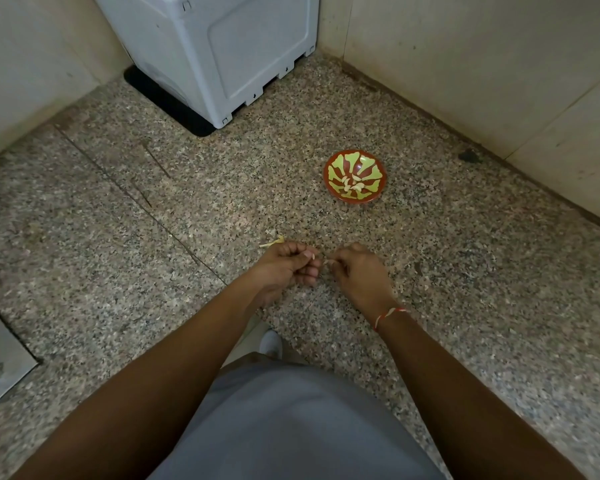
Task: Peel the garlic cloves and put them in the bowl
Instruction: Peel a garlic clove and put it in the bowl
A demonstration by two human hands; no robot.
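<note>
Hands: left hand [286, 263] and right hand [355, 268] meet at lower centre of frame, fingers curled, fingertips pinching one small pale garlic clove [327, 261] between them.
Step in hand: peeling, judged from the grip; skin state too small to tell.
Loose scrap: pale stem [272, 242] on the floor just above the left hand.
Bowl [354, 176]: right of centre, well apart from the hands, on speckled floor [118, 237].
Done: several peeled cloves [352, 184] lie in the bowl.
Left: finish this clove, transfer it; no other unpeeled cloves visible.
</note>
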